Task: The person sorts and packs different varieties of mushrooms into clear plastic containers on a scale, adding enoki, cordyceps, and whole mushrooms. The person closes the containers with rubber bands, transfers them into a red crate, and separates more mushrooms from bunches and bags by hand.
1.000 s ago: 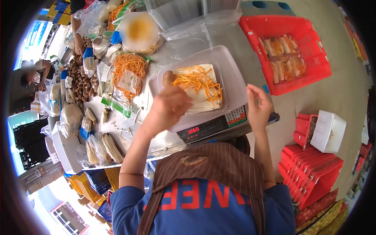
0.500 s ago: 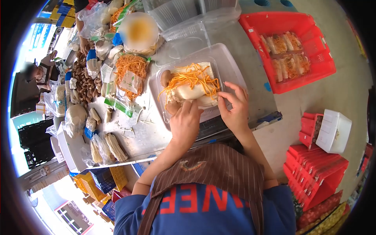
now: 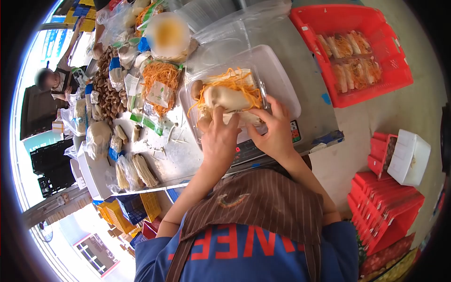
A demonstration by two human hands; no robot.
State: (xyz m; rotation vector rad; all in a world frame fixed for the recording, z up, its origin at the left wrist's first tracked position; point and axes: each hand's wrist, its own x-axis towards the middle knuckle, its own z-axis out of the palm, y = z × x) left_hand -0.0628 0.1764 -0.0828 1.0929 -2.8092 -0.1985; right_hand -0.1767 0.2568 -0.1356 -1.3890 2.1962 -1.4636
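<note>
A clear plastic container (image 3: 190,89) holds a thick white king oyster mushroom (image 3: 228,97), orange stringy cordyceps flowers (image 3: 232,79), round brown mushrooms (image 3: 196,89) and pale enoki-like strands. My left hand (image 3: 218,136) rests over the container's near side, fingers spread, fingertips touching the pale mushrooms. On the right, my right hand (image 3: 273,128) has its thumb and fingers apart, touching the contents and the container's near right side. Beneath lies a white tray (image 3: 286,94) on a digital scale (image 3: 249,151) with a red display, partly covered by my hands.
To the left lie a bag of orange cordyceps (image 3: 160,84), a brown mushroom heap (image 3: 108,89) and enoki bundles (image 3: 143,170). Clear lids (image 3: 221,51) lie behind. A red crate (image 3: 324,89) with packed containers stands right; stacked red crates (image 3: 383,211) are lower right. Another person (image 3: 61,82) is far left.
The king oyster mushroom now shows more plainly, with the orange strands mostly behind it. My right hand has come down and left, and my left hand's fingers have spread. More of the scale shows.
</note>
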